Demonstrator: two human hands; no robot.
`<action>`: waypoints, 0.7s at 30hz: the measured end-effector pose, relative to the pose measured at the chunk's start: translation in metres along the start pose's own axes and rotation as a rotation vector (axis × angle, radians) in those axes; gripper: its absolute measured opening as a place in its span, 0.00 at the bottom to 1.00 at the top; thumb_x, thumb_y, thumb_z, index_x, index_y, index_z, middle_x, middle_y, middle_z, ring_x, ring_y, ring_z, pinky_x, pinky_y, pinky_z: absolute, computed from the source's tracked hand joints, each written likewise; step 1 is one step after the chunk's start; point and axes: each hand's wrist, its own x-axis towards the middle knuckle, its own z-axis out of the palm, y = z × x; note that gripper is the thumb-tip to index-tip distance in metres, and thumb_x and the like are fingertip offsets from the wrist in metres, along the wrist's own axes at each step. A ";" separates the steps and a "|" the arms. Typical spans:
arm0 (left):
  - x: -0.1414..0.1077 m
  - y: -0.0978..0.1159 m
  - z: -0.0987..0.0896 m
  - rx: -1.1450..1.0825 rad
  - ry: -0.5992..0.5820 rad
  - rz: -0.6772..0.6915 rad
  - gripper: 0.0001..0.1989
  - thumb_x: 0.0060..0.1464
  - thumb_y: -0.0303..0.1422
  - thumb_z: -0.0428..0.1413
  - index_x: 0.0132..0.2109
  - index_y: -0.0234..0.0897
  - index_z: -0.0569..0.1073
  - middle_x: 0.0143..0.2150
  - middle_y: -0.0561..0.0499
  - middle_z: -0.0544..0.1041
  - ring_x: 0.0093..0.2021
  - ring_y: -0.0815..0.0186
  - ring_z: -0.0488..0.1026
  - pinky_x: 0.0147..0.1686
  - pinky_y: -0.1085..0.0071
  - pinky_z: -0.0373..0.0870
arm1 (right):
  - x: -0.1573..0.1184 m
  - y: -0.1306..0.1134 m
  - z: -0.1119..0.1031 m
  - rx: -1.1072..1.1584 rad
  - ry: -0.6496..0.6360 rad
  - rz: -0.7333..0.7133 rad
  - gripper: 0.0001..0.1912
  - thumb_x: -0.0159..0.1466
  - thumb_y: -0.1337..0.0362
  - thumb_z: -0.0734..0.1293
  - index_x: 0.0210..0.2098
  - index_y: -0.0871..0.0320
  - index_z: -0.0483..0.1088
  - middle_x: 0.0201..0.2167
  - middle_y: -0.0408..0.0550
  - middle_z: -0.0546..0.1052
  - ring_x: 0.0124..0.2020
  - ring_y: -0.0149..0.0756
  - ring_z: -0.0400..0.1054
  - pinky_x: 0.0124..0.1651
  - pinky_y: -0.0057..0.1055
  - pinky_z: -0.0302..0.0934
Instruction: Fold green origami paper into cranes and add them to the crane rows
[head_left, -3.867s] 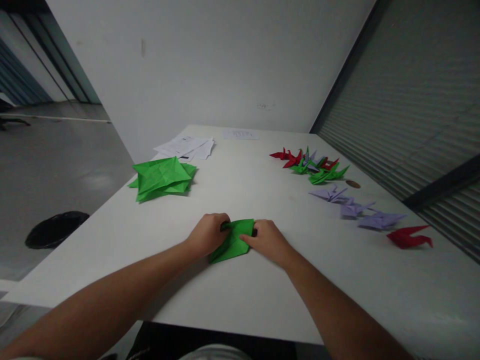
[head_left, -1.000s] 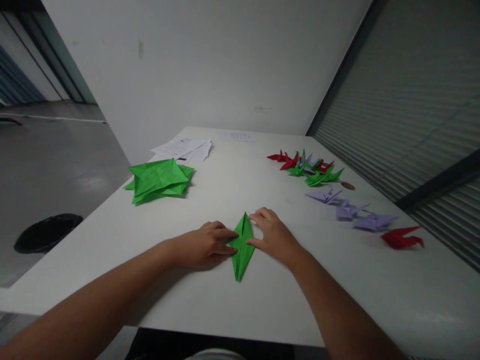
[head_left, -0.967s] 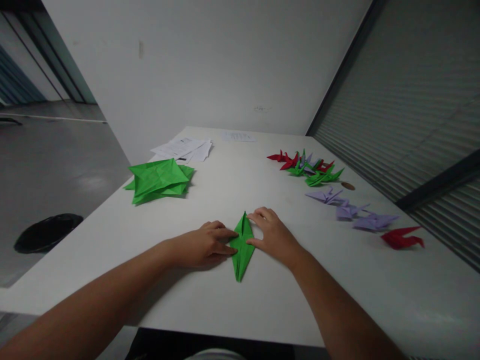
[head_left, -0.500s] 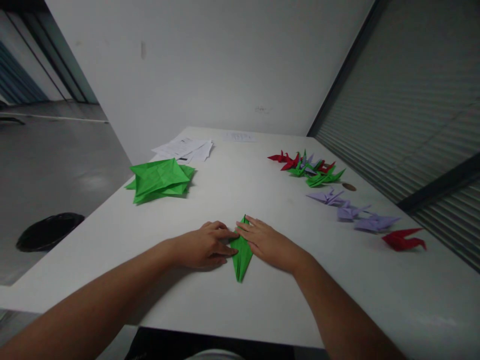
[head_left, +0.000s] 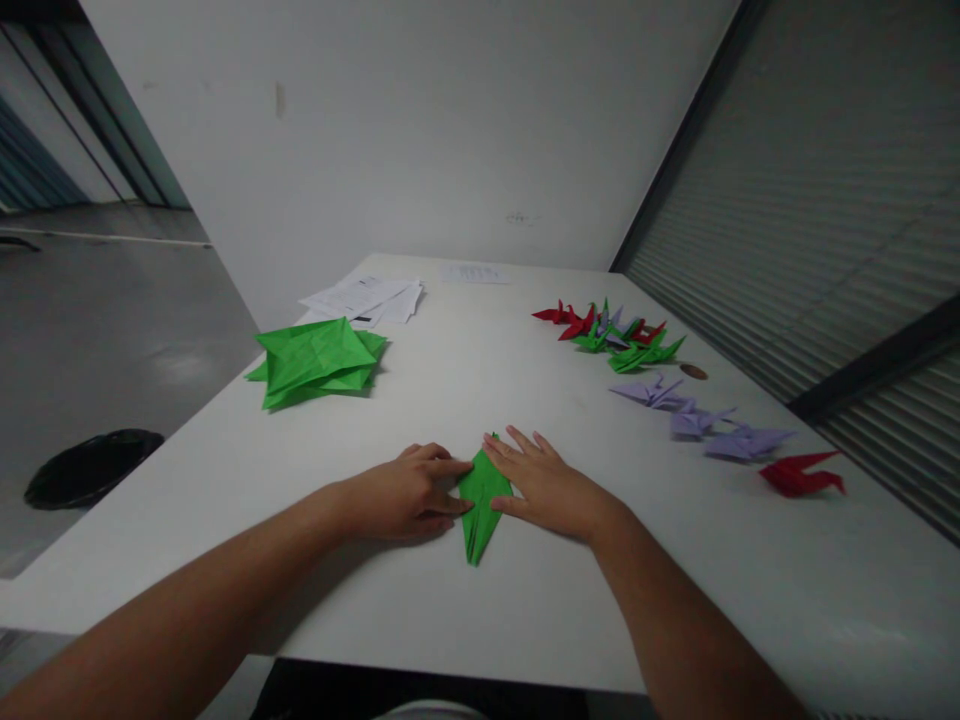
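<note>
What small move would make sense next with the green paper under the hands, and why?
Probably a light press with the right hand down the right edge of the folded green paper. It lies on the table as a narrow diamond, the left hand has fingertips on its left edge, and the right fingers already touch its upper part.

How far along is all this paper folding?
Looks done: the red, green and lilac birds on the right. In hand: one green diamond, touched by left hand and right hand, not yet a bird. Apparently left: the creased green papers stacked on the left.
</note>
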 end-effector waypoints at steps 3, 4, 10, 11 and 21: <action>0.001 0.002 -0.002 0.026 -0.030 -0.009 0.18 0.62 0.34 0.60 0.58 0.47 0.79 0.67 0.39 0.69 0.59 0.47 0.69 0.59 0.51 0.66 | 0.000 0.003 0.002 -0.009 0.009 0.008 0.44 0.68 0.46 0.67 0.76 0.53 0.48 0.75 0.56 0.54 0.76 0.61 0.42 0.73 0.64 0.42; 0.001 0.002 -0.003 0.038 -0.042 -0.013 0.18 0.62 0.35 0.60 0.58 0.47 0.79 0.67 0.39 0.69 0.59 0.47 0.69 0.59 0.50 0.66 | 0.000 0.004 0.002 -0.013 0.017 0.015 0.45 0.68 0.46 0.67 0.76 0.53 0.48 0.75 0.57 0.53 0.76 0.61 0.42 0.73 0.63 0.42; 0.001 0.003 -0.004 0.041 -0.034 0.008 0.17 0.63 0.36 0.59 0.58 0.46 0.79 0.66 0.39 0.70 0.59 0.46 0.69 0.59 0.50 0.66 | 0.001 0.010 0.004 -0.031 0.031 0.050 0.50 0.65 0.40 0.68 0.76 0.57 0.49 0.76 0.60 0.51 0.76 0.63 0.42 0.73 0.62 0.44; 0.001 0.003 -0.004 0.033 -0.026 0.009 0.17 0.62 0.36 0.60 0.57 0.46 0.79 0.66 0.39 0.70 0.59 0.46 0.69 0.59 0.50 0.66 | 0.001 0.010 0.004 -0.033 0.034 0.056 0.50 0.64 0.39 0.68 0.76 0.58 0.49 0.76 0.60 0.51 0.76 0.63 0.42 0.73 0.62 0.44; -0.001 0.003 -0.002 0.047 -0.023 0.008 0.18 0.62 0.36 0.60 0.58 0.46 0.79 0.67 0.38 0.70 0.58 0.45 0.69 0.57 0.49 0.68 | 0.001 0.011 0.007 -0.005 0.084 0.100 0.54 0.62 0.38 0.69 0.75 0.64 0.50 0.75 0.66 0.53 0.76 0.62 0.42 0.74 0.58 0.45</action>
